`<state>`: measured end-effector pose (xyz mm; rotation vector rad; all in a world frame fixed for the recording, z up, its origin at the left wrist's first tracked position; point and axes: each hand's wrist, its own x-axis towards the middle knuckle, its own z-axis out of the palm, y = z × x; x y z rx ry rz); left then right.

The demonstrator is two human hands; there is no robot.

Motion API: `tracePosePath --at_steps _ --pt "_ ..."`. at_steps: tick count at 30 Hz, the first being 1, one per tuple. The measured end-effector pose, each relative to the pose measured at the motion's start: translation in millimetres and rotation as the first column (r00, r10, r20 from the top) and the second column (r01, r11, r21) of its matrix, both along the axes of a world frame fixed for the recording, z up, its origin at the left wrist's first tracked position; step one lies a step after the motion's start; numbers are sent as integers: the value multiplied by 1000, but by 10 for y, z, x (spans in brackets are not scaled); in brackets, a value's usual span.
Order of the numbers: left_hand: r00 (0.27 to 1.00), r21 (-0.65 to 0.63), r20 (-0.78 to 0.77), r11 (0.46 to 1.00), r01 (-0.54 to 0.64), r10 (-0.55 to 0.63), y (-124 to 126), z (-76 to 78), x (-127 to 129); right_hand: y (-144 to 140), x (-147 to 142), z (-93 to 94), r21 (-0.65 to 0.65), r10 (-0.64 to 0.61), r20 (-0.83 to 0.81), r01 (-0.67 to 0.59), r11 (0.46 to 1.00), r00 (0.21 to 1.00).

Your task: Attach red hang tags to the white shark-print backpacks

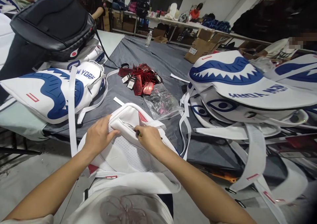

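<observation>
A white backpack (128,151) lies in front of me at the table's edge, its mesh-padded side facing up. My left hand (99,134) is closed on its upper left edge, with the thumb laid over the piping. My right hand (148,138) grips a small tool with a dark and yellow-green handle (138,133). The tool's thin metal end points left into a fold or opening near the bag's top edge. Its exact kind is partly hidden by my fingers. Red fabric patches (142,117) show on the bag.
Finished-looking white and blue backpacks lie left (56,88) and in a stack at right (228,75). Beyond my hands are red tags (142,80) and a clear plastic bag (162,101). A black backpack (54,22), a bottle (148,39) and cardboard boxes (200,47) stand farther off. Other people are behind.
</observation>
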<state>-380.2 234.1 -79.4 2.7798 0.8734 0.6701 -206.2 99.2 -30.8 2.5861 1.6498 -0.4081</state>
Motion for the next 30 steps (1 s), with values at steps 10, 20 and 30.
tracePosePath --at_steps 10,20,30 --pt "999 14 29 1000 24 -25 25 -13 -41 156 -127 187 181 102 3 -101 978 995" --pt "1000 108 -2 994 -6 6 33 26 -108 396 -146 128 302 375 149 -403 864 915" --pt "979 -24 -162 991 -128 122 -39 163 -2 -514 179 104 -19 224 166 -224 974 960"
